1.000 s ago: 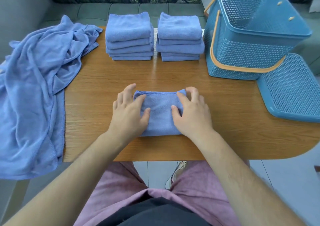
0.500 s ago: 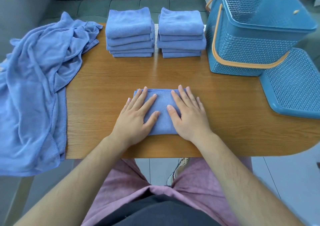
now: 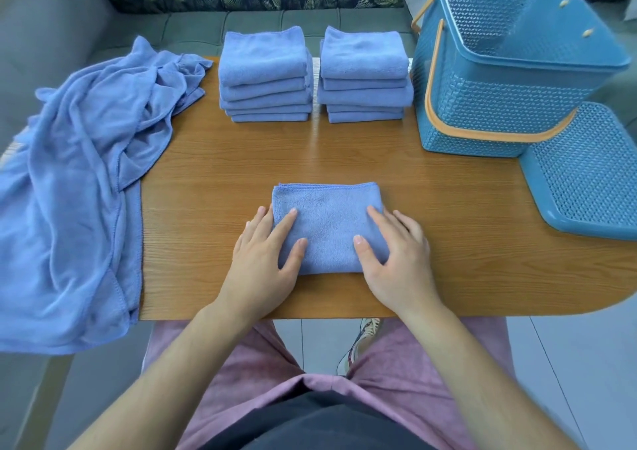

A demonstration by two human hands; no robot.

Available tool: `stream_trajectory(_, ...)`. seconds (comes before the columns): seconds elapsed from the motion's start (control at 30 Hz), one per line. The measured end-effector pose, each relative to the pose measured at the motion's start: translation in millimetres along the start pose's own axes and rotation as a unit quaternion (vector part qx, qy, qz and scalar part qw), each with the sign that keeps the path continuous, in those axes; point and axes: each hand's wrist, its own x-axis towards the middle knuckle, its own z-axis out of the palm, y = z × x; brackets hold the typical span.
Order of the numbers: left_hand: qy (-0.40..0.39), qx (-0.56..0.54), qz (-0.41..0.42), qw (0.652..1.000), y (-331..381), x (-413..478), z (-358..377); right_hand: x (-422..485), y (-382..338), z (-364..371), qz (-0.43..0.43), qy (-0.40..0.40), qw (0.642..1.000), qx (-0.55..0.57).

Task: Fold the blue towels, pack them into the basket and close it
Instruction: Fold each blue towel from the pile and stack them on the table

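**Both hands flat on a folded towel**

Head view: A folded towel [image 3: 327,229] lies on the table [image 3: 465,215], near its front edge and in the middle. The left hand [image 3: 262,263] rests on the towel's left edge and the right hand [image 3: 400,260] on its right edge. The fingers [image 3: 286,225] of both hands are straight and spread, pressing flat on the cloth and gripping nothing.

At the back of the table stand two stacks of folded towels, the left stack [image 3: 265,77] and the right stack [image 3: 363,77], side by side with a narrow gap between them. Just right of them is the basket [image 3: 499,111], its top open and its orange handles hanging down along its sides. The lid [image 3: 586,173] lies on the table's right end, just beside the basket's front corner.

A heap of loose towels [image 3: 76,173] covers the table's left end and hangs over its edge. A sofa [image 3: 275,22] runs behind the table. Below the table show the person's pink shorts [image 3: 396,380] and a shoe [image 3: 362,342].
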Motion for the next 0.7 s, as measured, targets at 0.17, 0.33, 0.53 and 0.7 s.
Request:
stream_trajectory(0.17, 0.039, -0.068, 0.009, 0.997, 5.8, 0.6, -2.3, 1.2, -8.9, -10.9, 0.038, -0.028, 0.988, 0.147)
stream_trajectory(0.33, 0.033, -0.146, 0.023, 0.988, 6.6, 3.5, -11.6, 0.2, -16.9, -13.9, 0.088, -0.042, 0.968, 0.23)
stream_trajectory(0.53, 0.054, -0.177, 0.033, 0.982, 18.6, 23.6, -36.5, 22.1, -32.5, -27.6, 0.119, -0.058, 0.953, 0.272)
stream_trajectory(0.7, 0.063, -0.207, 0.051, 0.975, 45.6, 78.3, -79.1, 92.1, -66.1, -61.2, 0.04, 0.011, 0.976, 0.215)
